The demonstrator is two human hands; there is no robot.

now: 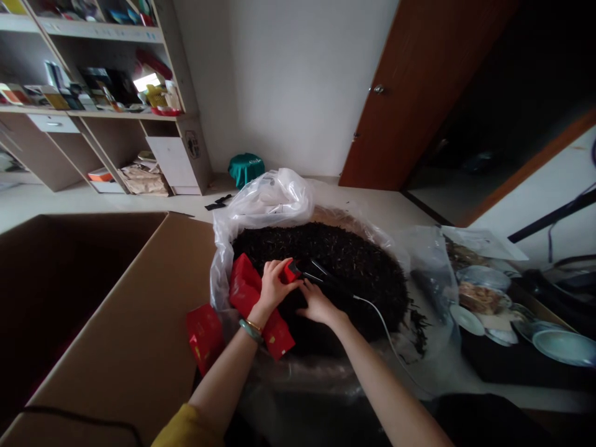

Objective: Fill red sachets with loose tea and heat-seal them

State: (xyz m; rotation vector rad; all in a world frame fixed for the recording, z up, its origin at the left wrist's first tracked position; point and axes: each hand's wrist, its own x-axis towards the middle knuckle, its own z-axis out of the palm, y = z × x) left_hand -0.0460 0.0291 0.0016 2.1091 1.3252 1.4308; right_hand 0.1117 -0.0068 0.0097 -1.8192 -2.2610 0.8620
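My left hand (274, 287), with a bangle and a bracelet at its wrist, is closed around a small red packet (292, 270) with a dark end. My right hand (319, 304) is beside it, its fingertips near the left thumb and its thumb held apart; I make out nothing in it. Both hands are over dark, dried, leaf-like material (367, 261) in a large clear plastic bag (221, 248). A black device (328, 279) with a white cable lies just beyond my right hand. Under my left wrist is a larger red pouch (245, 285); another red pouch (205, 335) rests to its left.
A big open cardboard box (135, 323) stands at the left. On the right are a clear jar (482, 288) with brown contents and several pale dishes (565, 346). A teal bin (246, 169) is by the wall, near shelves (102, 28) and a brown door (395, 124).
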